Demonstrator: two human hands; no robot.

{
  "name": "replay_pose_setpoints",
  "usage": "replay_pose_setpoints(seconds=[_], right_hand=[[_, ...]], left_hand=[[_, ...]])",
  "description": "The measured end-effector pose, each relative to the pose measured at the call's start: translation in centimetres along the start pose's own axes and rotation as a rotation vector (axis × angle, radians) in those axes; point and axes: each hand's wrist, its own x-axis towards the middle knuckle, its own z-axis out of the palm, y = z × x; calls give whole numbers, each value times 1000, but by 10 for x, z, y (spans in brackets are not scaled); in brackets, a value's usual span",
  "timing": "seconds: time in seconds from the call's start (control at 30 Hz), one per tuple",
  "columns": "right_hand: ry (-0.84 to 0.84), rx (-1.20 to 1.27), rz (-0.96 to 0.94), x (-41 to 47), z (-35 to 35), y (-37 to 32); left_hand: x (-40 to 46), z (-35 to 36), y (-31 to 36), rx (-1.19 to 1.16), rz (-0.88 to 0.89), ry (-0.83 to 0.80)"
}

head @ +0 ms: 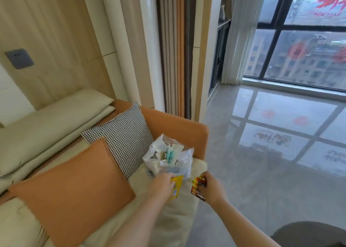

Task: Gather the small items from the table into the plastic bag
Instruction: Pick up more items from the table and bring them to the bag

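Left hand [162, 184] grips a yellow flat packet [176, 187] at the rim of the translucent white plastic bag [168, 157], which sits on the cream sofa seat [179, 215]. Right hand [212, 187] holds a dark red snack packet [198, 188]. Floppy bag mouth may fold; packets could miss.

Bare forearms [142, 218], no sleeves

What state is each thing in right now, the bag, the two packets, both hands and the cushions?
Plastic bag: open at the top, partly filled, sitting on the sofa seat.
Yellow packet: held in the left hand, beside the bag.
Dark red packet: held in the right hand, outside the bag.
Orange cushion: leaning on the sofa.
Checked cushion: upright behind it.
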Motion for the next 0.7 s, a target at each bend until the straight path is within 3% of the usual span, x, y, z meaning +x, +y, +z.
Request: replay_pose_setpoints(seconds=[0.37, 0.47, 0.53, 0.6, 0.7], right_hand=[[-129, -148, -175, 155, -2, -21], [-126, -312, -322, 179, -4, -44], [-149, -270, -346, 201, -1, -57], [-182, -192, -239, 225, 7, -69], [-198, -283, -137, 253, 19, -89]], left_hand=[[116, -8, 5, -48, -233, 48], [142, -20, -8, -43, -279, 87], [167, -27, -18, -48, -301, 88], [193, -32, -29, -70, -313, 88], [228, -36, -45, -85, -344, 78]])
